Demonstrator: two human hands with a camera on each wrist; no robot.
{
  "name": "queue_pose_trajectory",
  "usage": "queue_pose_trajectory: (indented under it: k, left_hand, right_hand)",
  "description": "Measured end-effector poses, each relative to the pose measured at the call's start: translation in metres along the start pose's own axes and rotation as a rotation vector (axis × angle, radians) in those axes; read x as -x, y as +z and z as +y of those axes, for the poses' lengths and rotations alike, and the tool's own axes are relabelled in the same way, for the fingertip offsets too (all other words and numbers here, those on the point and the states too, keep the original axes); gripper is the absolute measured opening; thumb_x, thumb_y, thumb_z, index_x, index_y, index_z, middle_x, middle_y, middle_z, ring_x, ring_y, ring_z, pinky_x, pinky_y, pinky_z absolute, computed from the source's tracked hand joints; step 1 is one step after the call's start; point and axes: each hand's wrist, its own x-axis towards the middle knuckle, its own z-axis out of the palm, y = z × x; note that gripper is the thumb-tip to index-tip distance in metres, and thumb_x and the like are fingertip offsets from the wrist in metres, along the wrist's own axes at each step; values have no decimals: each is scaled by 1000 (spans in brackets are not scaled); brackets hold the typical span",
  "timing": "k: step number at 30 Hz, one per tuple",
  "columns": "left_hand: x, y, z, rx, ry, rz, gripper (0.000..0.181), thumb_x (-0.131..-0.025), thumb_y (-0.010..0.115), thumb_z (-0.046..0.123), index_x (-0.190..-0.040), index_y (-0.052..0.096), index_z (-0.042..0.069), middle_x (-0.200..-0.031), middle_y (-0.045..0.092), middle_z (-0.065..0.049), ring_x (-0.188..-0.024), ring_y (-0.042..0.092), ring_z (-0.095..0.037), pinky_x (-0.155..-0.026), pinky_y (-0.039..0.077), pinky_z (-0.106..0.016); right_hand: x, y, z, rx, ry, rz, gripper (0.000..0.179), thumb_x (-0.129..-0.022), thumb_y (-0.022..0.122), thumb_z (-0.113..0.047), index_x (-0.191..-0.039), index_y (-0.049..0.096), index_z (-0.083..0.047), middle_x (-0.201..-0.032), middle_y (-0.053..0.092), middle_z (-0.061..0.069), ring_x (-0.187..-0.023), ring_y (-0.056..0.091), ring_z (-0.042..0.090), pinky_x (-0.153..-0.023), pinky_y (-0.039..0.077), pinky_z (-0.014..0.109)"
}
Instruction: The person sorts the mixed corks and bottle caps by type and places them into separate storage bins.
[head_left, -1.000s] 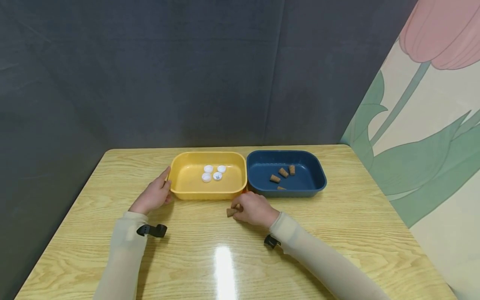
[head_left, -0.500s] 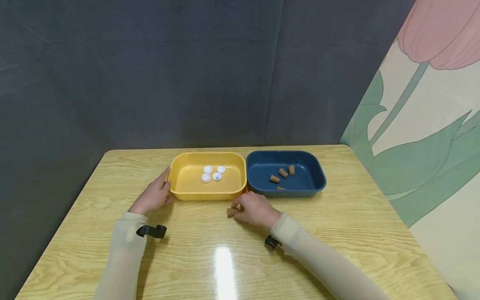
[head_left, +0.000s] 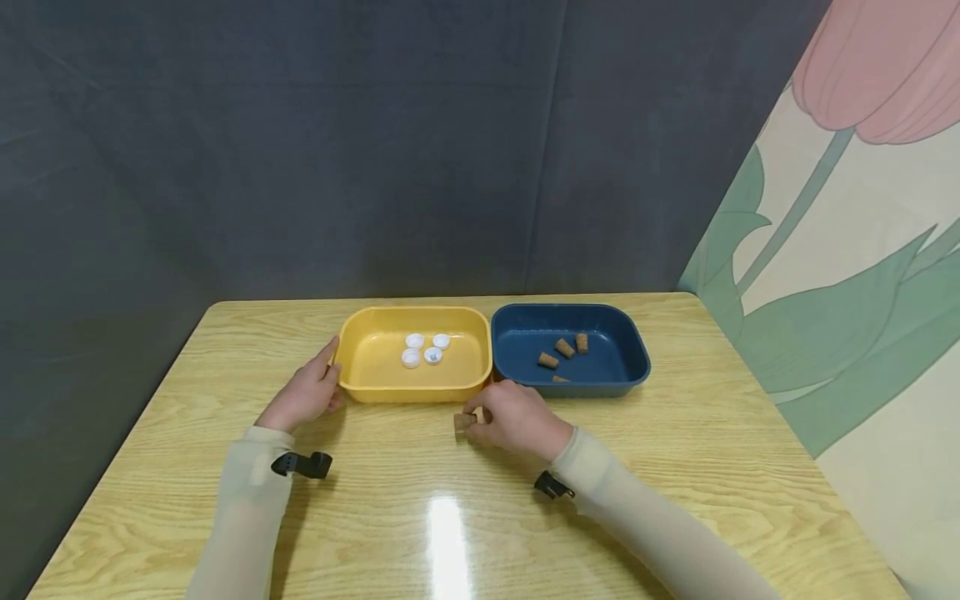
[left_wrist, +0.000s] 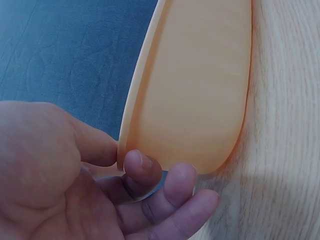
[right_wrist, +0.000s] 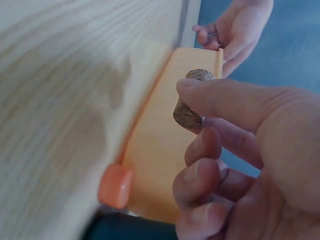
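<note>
My right hand (head_left: pixel 517 421) pinches a brown cork (head_left: pixel 465 423) between thumb and fingers, just in front of the yellow tray (head_left: pixel 412 394). In the right wrist view the cork (right_wrist: pixel 189 116) shows both ends, its middle covered by the thumb. At the tray's left end is my left hand (head_left: pixel 303 392). The left wrist view shows its thumb against the rim of the yellow tray (left_wrist: pixel 195 90), with curled fingers beneath the rim. Several white bottle caps (head_left: pixel 415 341) lie inside this tray. Several corks (head_left: pixel 565 347) lie in the blue tray (head_left: pixel 641 379) at its right.
An orange cap-like piece (right_wrist: pixel 115 186) sits on the wooden table (head_left: pixel 375 517) against the yellow tray, mostly hidden by my right hand in the head view. A dark cloth (head_left: pixel 337 150) hangs behind the table. A flower-painted wall (head_left: pixel 862 358) stands to the right.
The right wrist has shifted slightly right, and the pinched cork has turned and risen a little. The left hand and both trays keep their places.
</note>
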Motion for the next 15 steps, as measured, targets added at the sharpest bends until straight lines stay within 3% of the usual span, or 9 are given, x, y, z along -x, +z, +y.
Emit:
queue_pose_trajectory:
  k: [15]
  left_hand:
    - [0, 0, 0, 3, 21, 1, 58, -111, 27, 13, -160, -1, 2, -75, 51, -11, -65, 55, -22, -65, 49, -38]
  right_hand:
    - [6, -31, 11, 36, 4, 90, 14, -88, 79, -23, -101, 80, -24, -60, 51, -12, -53, 44, 5, -48, 30, 22]
